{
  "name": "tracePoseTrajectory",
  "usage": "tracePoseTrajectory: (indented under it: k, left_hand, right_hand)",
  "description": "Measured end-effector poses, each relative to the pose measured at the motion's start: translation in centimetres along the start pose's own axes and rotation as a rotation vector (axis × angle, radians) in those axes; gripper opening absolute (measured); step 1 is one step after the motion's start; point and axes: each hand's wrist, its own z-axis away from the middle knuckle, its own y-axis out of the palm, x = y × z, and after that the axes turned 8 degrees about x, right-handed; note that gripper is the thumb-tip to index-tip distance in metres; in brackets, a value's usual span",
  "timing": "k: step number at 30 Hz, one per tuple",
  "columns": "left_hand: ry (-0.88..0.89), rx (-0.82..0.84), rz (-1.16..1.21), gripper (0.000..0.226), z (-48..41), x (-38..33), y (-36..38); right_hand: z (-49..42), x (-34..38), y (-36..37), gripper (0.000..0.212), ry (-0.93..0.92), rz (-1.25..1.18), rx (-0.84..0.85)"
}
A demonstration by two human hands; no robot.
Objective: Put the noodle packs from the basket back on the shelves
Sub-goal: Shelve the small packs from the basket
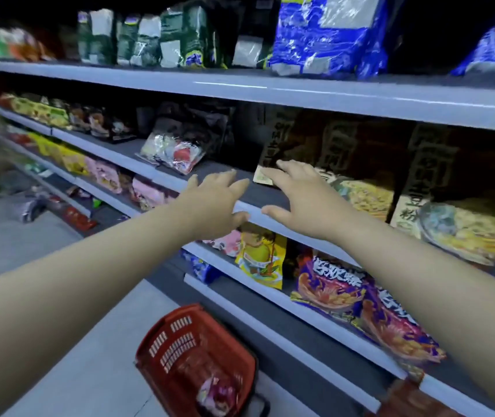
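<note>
Reaching toward the middle shelf at frame centre, both hands are empty with fingers spread. The left hand hovers over the shelf's front edge; the right hand has fingertips at the lower corner of a dark noodle pack standing on that shelf (contact is hard to judge). At the bottom of the frame, the red basket sits on the floor, one pinkish pack inside.
</note>
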Motion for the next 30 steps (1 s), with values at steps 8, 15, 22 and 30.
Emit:
tracePoseTrajectory:
  k: [8, 15, 22, 30]
  left_hand:
    - [-0.029, 0.138, 0.017, 0.072, -2.3, 12.4, 11.7]
    - [-0.025, 0.333, 0.045, 0.074, -5.5, 18.8, 24.3]
    - [-0.072, 0.539, 0.104, 0.073, -9.2, 19.6, 41.4]
    - [-0.13, 0.748, 0.222, 0.071, -11.7, 15.8, 65.4]
  right_hand:
    - [-9.7, 7.3, 13.1, 0.073, 0.032, 0.022, 0.176]
    - [-13.9, 10.1, 26.7, 0.076, 0.059, -0.014, 0.436]
    - [-14.8, 10.0, 44.2, 0.075, 0.014, -0.058, 0.708]
    - [-12.1, 7.9, 67.7, 0.073, -0.023, -0.088, 0.944]
